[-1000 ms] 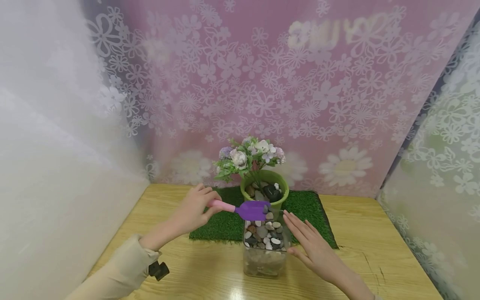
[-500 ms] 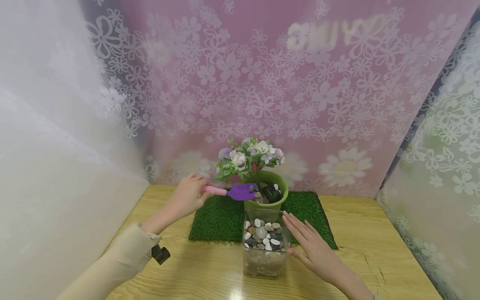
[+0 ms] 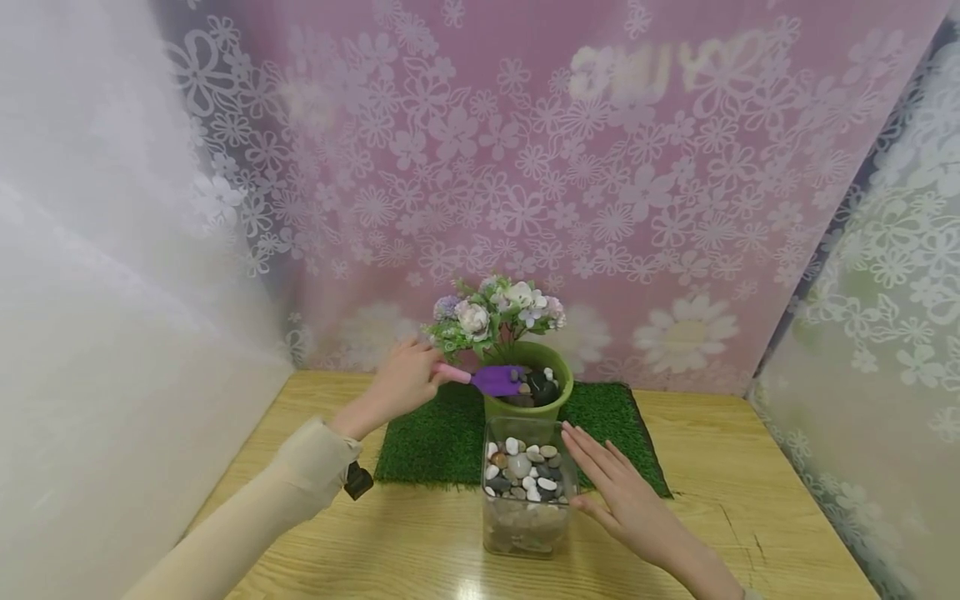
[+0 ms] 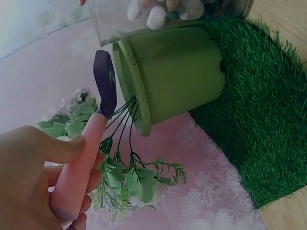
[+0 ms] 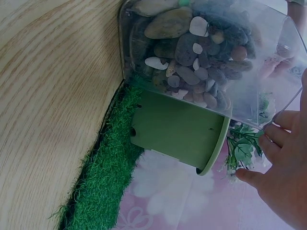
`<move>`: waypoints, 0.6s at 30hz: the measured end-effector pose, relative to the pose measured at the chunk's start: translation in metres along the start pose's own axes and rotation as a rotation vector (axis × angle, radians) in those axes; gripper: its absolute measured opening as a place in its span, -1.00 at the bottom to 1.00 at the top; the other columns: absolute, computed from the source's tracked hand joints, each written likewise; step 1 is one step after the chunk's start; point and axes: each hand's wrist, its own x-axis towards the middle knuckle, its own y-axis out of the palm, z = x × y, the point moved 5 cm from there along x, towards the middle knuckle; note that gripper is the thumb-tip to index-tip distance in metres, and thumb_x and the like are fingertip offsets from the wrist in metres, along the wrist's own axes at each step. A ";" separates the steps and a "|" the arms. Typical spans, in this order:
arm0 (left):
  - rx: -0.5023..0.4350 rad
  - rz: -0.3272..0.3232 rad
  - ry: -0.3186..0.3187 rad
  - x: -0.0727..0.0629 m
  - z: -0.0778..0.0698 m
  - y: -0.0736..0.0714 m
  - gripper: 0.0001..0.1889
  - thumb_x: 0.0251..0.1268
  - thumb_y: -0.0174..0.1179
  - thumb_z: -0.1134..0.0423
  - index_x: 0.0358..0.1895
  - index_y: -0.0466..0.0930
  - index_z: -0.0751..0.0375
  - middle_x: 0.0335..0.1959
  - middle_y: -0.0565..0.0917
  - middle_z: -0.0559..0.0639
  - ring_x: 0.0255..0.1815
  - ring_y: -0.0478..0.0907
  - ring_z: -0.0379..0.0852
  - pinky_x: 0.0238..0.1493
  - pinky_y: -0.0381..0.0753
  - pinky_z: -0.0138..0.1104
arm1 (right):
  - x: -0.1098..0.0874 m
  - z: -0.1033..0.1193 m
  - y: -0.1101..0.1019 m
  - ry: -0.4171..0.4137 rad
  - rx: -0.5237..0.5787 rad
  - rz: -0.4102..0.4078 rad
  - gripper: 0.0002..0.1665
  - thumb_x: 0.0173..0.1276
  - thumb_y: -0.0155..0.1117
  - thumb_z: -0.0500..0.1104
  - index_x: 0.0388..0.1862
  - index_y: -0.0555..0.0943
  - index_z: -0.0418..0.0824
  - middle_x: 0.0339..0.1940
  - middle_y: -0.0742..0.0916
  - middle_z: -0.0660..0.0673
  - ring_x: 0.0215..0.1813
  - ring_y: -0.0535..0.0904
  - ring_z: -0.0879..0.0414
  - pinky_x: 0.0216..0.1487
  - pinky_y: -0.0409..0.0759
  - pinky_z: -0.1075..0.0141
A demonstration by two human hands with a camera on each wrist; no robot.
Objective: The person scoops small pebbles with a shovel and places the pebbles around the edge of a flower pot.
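In the head view my left hand (image 3: 405,379) grips the pink handle of a small purple trowel (image 3: 495,381). A few pebbles lie on the blade, which is over the mouth of a green flowerpot (image 3: 567,393). The left wrist view shows fingers and thumb wrapped around the handle (image 4: 79,167). Larger stones, one black (image 3: 543,388), are in the pot beside the stems of artificial flowers (image 3: 498,312). In front of it stands a clear container (image 3: 525,537) of mixed pebbles (image 3: 521,468). My right hand (image 3: 626,496) rests straight fingers against the container's right side.
A green artificial grass mat (image 3: 431,450) lies under the pot on the wooden table (image 3: 720,467). Behind hangs a pink floral curtain (image 3: 465,167), with a pale sheet (image 3: 135,250) along the left and a flowered one (image 3: 892,350) on the right.
The left hand has carried the trowel and its pebbles from above the container up and away to the flowerpot, then slightly right over its mouth. The right hand has stayed at the container.
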 end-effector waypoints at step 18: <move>0.449 0.036 0.055 0.039 -0.044 -0.004 -0.94 0.19 0.36 0.21 -0.38 0.71 0.07 -0.33 0.62 -0.03 -0.17 0.34 -0.04 -0.18 0.23 -0.27 | 0.000 0.001 -0.001 -0.007 -0.005 -0.004 0.06 0.34 0.40 -0.11 0.68 0.03 -0.08 0.67 0.18 -0.09 0.61 0.16 -0.06 0.55 -0.39 0.47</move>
